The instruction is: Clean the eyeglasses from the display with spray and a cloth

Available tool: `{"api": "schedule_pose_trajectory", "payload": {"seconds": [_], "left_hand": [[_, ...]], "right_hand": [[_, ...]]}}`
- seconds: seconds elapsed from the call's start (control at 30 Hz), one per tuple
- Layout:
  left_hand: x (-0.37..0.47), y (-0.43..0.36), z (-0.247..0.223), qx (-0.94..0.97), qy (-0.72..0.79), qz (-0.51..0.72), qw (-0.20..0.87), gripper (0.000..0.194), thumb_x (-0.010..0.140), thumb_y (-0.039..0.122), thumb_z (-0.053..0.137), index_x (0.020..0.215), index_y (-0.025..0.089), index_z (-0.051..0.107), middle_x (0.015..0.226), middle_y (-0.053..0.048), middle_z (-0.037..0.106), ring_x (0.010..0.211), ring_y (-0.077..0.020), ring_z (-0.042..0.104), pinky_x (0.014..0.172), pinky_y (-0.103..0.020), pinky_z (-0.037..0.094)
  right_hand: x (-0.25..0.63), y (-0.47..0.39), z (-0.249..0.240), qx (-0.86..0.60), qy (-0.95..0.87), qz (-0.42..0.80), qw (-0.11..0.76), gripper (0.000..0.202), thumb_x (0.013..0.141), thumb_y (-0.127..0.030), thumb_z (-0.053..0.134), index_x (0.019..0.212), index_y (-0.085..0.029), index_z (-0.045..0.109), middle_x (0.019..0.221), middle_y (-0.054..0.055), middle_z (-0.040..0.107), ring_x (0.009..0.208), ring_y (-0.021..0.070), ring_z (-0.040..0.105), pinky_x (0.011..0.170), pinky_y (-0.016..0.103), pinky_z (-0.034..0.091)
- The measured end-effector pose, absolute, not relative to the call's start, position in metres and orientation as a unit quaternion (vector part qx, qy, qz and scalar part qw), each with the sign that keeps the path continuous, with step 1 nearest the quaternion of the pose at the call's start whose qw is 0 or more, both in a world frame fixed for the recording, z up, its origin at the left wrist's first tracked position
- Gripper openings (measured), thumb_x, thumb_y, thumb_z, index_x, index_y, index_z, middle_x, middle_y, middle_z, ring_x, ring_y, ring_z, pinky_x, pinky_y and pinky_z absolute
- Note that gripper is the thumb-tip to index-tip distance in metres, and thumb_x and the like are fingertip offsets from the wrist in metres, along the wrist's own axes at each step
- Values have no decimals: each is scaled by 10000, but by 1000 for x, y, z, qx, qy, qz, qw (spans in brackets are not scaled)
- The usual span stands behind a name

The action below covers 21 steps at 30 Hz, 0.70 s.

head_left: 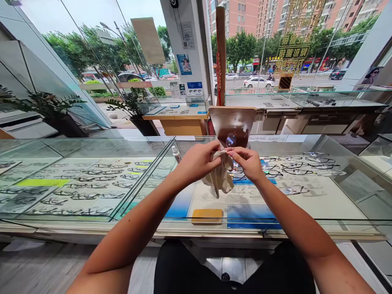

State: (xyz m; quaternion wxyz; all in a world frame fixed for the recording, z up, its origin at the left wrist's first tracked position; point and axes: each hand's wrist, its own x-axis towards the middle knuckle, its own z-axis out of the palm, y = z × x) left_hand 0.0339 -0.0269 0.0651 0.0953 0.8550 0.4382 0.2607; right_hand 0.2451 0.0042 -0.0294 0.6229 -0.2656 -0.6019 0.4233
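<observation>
Glasses [231,140] stand lens above lens — right hand [249,162] pinching near their middle, left hand [202,158] gripping cloth [218,179].

At one to two o'clock, gold lettering [294,52] on the clear glass window pane [266,51] includes 隐形眼镜; remaining lines not reliably legible. Print on the white upright pillar [197,61], twelve o'clock: too small to read.

Holding a beige cloth [218,181] in the left hand [200,161] against a pair of glasses [231,141], and pinching the glasses with the right hand [249,164] over a glass counter [330,208]. Facing a brown chair [232,116], near a white bottle [177,154].
</observation>
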Motion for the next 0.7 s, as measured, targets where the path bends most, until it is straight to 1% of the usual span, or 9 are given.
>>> {"api": "schedule_pose_trajectory", "payload": {"seconds": [0.13, 0.27, 0.33, 0.43, 0.5, 0.57, 0.6, 0.63, 0.7], "left_hand": [[33, -31, 68, 870, 421, 238, 100, 117, 912, 314, 628, 879, 220, 567, 630, 57, 487, 585, -140, 384, 615, -288, 238], [33, -51, 63, 860, 424, 260, 115, 190, 954, 361, 662, 870, 200, 607, 692, 28, 583, 622, -139, 452, 616, -277, 273], [32, -62, 60, 859, 403, 262, 175, 248, 997, 406, 671, 875, 190, 663, 726, 9, 642, 641, -140, 510, 612, -271, 311], [33, -70, 52, 865, 303, 250, 313, 374, 1073, 452, 614, 842, 187, 740, 760, -19, 717, 702, -151, 621, 666, -263, 424], [37, -62, 44, 836, 290, 325, 334, 402, 1092, 464, 590, 850, 185, 751, 814, -38, 747, 779, -166, 664, 753, -273, 483], [44, -44, 32, 768, 341, 447, 305, 348, 1062, 501, 644, 965, 184, 750, 956, -62, 773, 892, -186, 684, 838, -292, 511], [48, -33, 26, 738, 362, 480, 306, 353, 1019, 535, 707, 1053, 185, 745, 1064, -81, 778, 966, -203, 692, 876, -304, 522], [53, -22, 21, 725, 362, 481, 334, 426, 954, 579, 782, 1109, 184, 739, 1129, -94, 774, 1009, -217, 696, 898, -316, 530], [62, -1, 11, 716, 320, 447, 429, 536, 868, 660, 844, 1062, 171, 738, 1092, -94, 764, 987, -221, 688, 894, -328, 531]], "right_hand": [[243, 2, -32, -286, -603, 413, 619, 315, 849, -567, 903, 919, -260, 892, 949, 50, 867, 891, 229, 777, 858, 381, 623], [242, -1, -30, -298, -598, 355, 654, 293, 900, -546, 863, 916, -254, 880, 955, 50, 846, 887, 215, 759, 844, 363, 616], [242, -3, -29, -297, -592, 331, 672, 257, 921, -515, 851, 920, -259, 878, 971, 50, 843, 907, 214, 761, 854, 359, 620], [243, -7, -25, -289, -583, 321, 688, 224, 939, -487, 841, 935, -266, 878, 992, 50, 847, 933, 216, 774, 872, 359, 628], [244, -9, -23, -285, -575, 329, 693, 225, 939, -492, 841, 943, -270, 880, 1006, 52, 855, 948, 221, 783, 881, 362, 634], [245, -10, -19, -283, -574, 334, 692, 239, 931, -508, 846, 941, -272, 883, 1010, 53, 862, 955, 226, 792, 888, 367, 640], [246, -11, -17, -283, -576, 336, 689, 250, 924, -520, 850, 936, -273, 884, 1010, 53, 865, 955, 228, 795, 890, 370, 643], [248, -11, -16, -282, -579, 336, 687, 261, 918, -532, 853, 930, -273, 883, 1011, 53, 867, 956, 230, 798, 896, 374, 646], [250, -11, -14, -280, -585, 335, 683, 277, 911, -548, 854, 918, -273, 880, 1010, 53, 871, 965, 234, 802, 914, 384, 648]]}}
